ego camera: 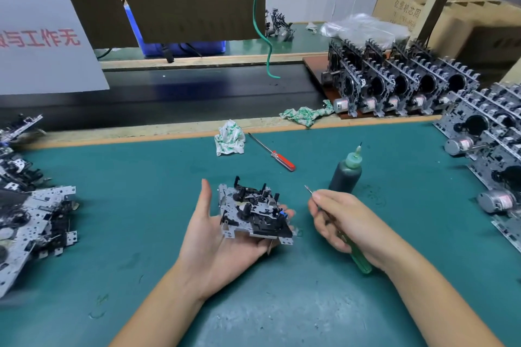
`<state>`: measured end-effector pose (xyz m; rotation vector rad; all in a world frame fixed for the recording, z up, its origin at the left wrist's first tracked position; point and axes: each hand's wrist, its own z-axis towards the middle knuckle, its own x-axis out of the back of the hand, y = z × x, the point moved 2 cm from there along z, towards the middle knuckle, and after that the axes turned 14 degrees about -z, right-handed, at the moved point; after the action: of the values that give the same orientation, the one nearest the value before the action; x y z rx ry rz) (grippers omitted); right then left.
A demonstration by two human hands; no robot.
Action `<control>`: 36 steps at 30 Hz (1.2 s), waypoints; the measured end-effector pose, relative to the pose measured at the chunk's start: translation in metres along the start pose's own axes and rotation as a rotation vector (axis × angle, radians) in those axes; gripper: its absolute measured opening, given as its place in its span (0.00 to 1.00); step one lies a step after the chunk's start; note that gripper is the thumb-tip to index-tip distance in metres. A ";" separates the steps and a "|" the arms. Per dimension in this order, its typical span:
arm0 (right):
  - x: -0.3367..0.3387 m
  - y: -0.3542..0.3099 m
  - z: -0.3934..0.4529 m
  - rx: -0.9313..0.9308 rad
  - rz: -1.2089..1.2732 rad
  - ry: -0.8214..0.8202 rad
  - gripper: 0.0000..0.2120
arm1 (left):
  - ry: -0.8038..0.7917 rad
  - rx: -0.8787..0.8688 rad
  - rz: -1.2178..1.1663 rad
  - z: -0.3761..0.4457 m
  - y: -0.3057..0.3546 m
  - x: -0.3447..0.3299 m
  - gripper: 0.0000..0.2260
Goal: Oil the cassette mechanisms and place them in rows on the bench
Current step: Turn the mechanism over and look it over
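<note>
A cassette mechanism [253, 213] of silver plate and black parts lies flat on my left hand [214, 239], palm up, thumb raised beside it, fingers underneath. My right hand [346, 222] grips a green-handled screwdriver [358, 258], its thin tip pointing up-left, a short gap from the mechanism. A dark oil bottle [345, 173] with a needle nozzle stands upright just behind my right hand. Loose mechanisms [31, 220] are piled at the left. Mechanisms with motors stand in rows [400, 84] at the back right and along the right edge [490, 149].
The bench has a green mat [141, 205]. A red-handled screwdriver [272, 152] and a crumpled rag [229, 138] lie behind the mechanism. Another rag [306, 114] lies on the wooden rail. A black conveyor belt [197, 90], a hanging green cable [262, 22] and cardboard boxes [451, 17] are beyond.
</note>
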<state>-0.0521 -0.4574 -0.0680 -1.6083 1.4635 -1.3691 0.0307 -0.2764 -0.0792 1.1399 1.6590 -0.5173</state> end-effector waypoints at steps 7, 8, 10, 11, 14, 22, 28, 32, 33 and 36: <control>-0.004 0.000 0.002 0.003 -0.186 0.142 0.17 | 0.006 0.014 0.037 0.002 0.003 0.003 0.42; -0.004 0.001 0.002 0.035 -0.338 0.223 0.16 | 0.001 0.025 0.070 0.002 0.004 0.005 0.41; -0.002 -0.002 -0.002 0.150 -0.784 0.416 0.07 | -0.027 0.067 0.156 0.001 0.005 0.006 0.39; -0.003 -0.005 -0.005 0.225 -0.954 0.459 0.04 | -0.038 0.092 0.208 0.000 0.006 0.006 0.39; -0.007 -0.005 -0.007 0.423 -1.067 0.313 0.23 | -0.043 0.149 0.341 -0.001 0.007 0.006 0.38; -0.012 0.002 -0.007 0.261 -1.152 0.436 0.19 | -0.049 0.093 0.172 -0.004 0.002 0.001 0.39; -0.021 0.001 -0.005 0.108 -1.158 0.488 0.07 | -0.041 0.055 0.021 -0.002 0.003 0.000 0.41; -0.013 0.002 -0.006 0.118 -1.000 0.488 0.03 | -0.063 0.058 -0.006 -0.001 0.003 0.000 0.40; -0.011 0.003 -0.006 0.119 -0.898 0.474 0.04 | -0.065 0.055 -0.004 -0.001 0.003 0.000 0.40; -0.010 0.002 -0.005 0.116 -0.520 0.360 0.07 | -0.059 0.053 0.012 -0.001 0.004 0.001 0.40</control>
<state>-0.0558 -0.4477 -0.0711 -1.8088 1.1569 -2.0834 0.0336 -0.2736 -0.0790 1.1615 1.5951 -0.5851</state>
